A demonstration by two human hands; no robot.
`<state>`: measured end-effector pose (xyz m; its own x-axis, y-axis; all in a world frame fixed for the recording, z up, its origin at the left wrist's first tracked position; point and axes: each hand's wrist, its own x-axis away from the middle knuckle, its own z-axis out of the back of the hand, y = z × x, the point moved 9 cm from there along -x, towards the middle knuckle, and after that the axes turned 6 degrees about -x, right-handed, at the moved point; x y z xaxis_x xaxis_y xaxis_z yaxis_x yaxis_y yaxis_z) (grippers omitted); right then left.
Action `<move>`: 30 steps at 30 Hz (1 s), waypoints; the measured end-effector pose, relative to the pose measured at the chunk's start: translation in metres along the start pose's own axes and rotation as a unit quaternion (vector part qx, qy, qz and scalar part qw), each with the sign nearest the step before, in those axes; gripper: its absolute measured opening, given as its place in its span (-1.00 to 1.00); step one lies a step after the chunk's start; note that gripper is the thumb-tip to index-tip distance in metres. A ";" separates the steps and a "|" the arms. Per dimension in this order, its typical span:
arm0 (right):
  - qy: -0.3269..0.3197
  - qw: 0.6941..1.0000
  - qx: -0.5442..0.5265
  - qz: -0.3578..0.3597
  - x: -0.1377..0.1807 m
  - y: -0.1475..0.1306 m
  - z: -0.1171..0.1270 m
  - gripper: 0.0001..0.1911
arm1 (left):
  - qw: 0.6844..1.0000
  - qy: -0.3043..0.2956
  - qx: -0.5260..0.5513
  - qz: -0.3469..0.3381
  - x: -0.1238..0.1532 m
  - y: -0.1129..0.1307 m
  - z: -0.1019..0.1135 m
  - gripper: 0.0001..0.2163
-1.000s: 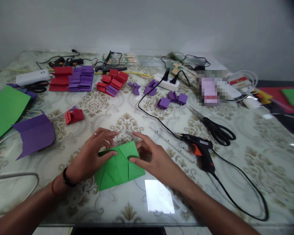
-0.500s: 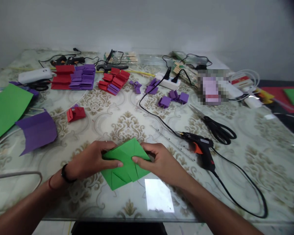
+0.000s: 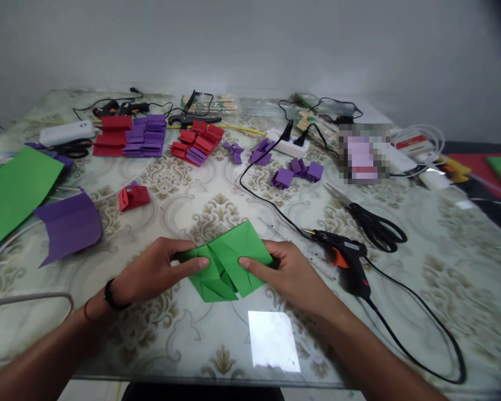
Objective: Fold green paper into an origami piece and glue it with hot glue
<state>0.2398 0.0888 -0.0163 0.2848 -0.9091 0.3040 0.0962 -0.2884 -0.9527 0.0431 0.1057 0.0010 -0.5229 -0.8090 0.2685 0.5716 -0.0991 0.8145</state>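
Observation:
A green folded paper piece [image 3: 229, 259] is held just above the patterned glass table [image 3: 217, 209], near its front edge. My left hand [image 3: 156, 273] pinches its left side, thumb on top and fingers curled under. My right hand [image 3: 288, 273] pinches its right side the same way, thumb lying across the green paper. The paper shows several creases and tilted flaps, its far corner raised. Both wrists come in from the bottom of the view.
A black glue gun [image 3: 344, 259] with its cord lies just right of my right hand, black scissors [image 3: 369, 220] beyond it. A purple sheet [image 3: 69, 225] and green sheet [image 3: 14, 189] lie left. Stacks of red and purple folded pieces [image 3: 144, 136] and a power strip [image 3: 290, 145] sit farther back.
Both hands went from pressing the green paper flat on the table to pinching its sides and lifting it. The paper has turned and folded further, its far corner now raised.

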 end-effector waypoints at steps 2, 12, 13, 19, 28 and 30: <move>0.011 1.000 -0.010 -0.001 -0.001 0.001 0.005 -0.60 | 1.000 0.000 0.009 -0.002 -0.001 -0.002 0.001 -0.56; 0.011 0.999 -0.048 -0.004 -0.003 0.006 0.006 -0.58 | 0.999 0.030 0.037 0.014 0.003 -0.011 0.006 -0.54; 0.009 0.999 -0.049 -0.005 -0.004 0.007 0.005 -0.57 | 0.999 0.032 0.041 0.009 0.003 -0.009 0.006 -0.54; 0.036 0.996 -0.078 -0.007 -0.006 0.011 0.013 -0.55 | 0.995 0.059 0.075 -0.040 0.004 0.003 0.014 -0.56; 0.091 0.992 -0.083 0.015 -0.010 0.009 0.033 -0.59 | 0.985 0.122 0.103 -0.072 0.005 0.007 0.030 -0.66; 0.093 0.993 -0.070 0.013 -0.010 0.008 0.035 -0.59 | 0.983 0.130 0.102 -0.075 0.004 0.005 0.031 -0.66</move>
<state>0.2709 0.1060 -0.0268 0.1023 -0.9528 0.2858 -0.0468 -0.2916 -0.9554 0.0240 0.1198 0.0218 -0.3961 -0.9180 0.0189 0.3486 -0.1313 0.9280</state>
